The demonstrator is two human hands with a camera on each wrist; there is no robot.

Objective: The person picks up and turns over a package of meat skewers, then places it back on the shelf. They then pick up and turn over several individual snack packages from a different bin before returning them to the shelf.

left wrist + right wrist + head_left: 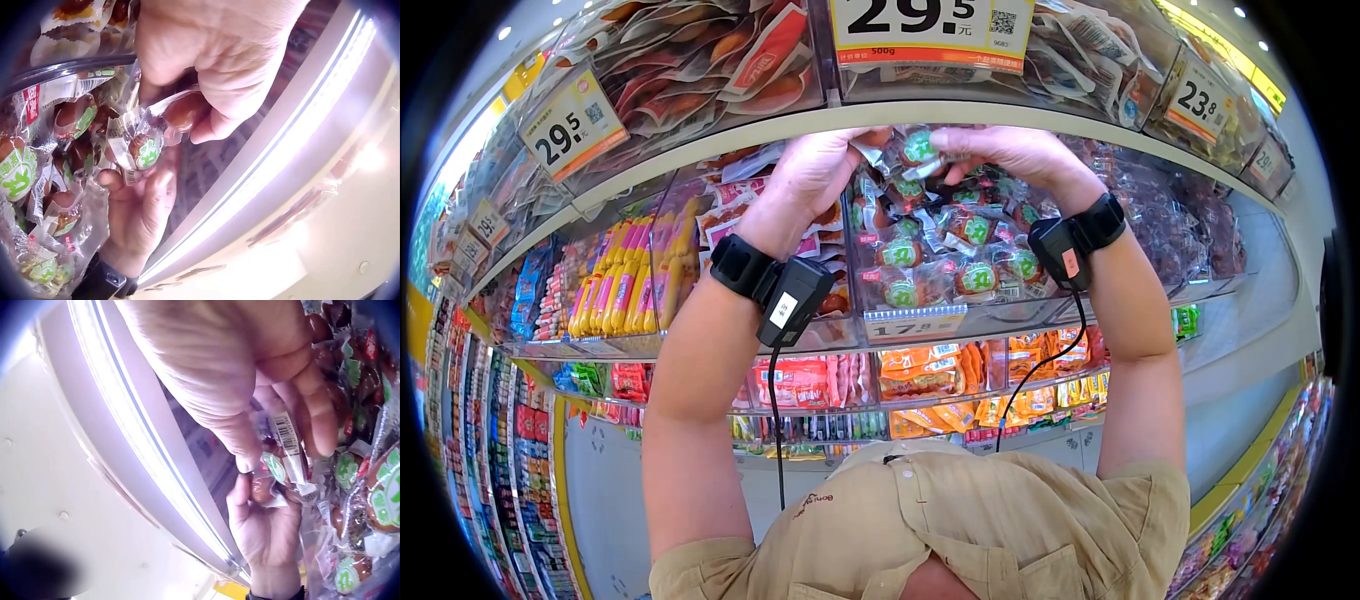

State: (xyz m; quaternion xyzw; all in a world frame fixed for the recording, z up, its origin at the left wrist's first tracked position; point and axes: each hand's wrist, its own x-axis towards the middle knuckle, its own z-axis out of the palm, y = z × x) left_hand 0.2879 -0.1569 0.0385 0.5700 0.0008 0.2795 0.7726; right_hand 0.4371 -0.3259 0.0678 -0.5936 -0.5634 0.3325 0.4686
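Price tag (930, 28), yellow sausages (615, 285), orange packets (925, 372)

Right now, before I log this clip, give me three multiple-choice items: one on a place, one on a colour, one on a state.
1. Where do the left hand and right hand meet? A) in a clear shelf bin B) on the floor C) in a trolley
2. What colour are the labels on the packets there? A) blue B) green C) purple
3. What is the right hand doing? A) hanging idle B) pressing a price tag C) pinching a packet
A: both reach into the bin. B: the labels show green. C: its grip pinches one packet.
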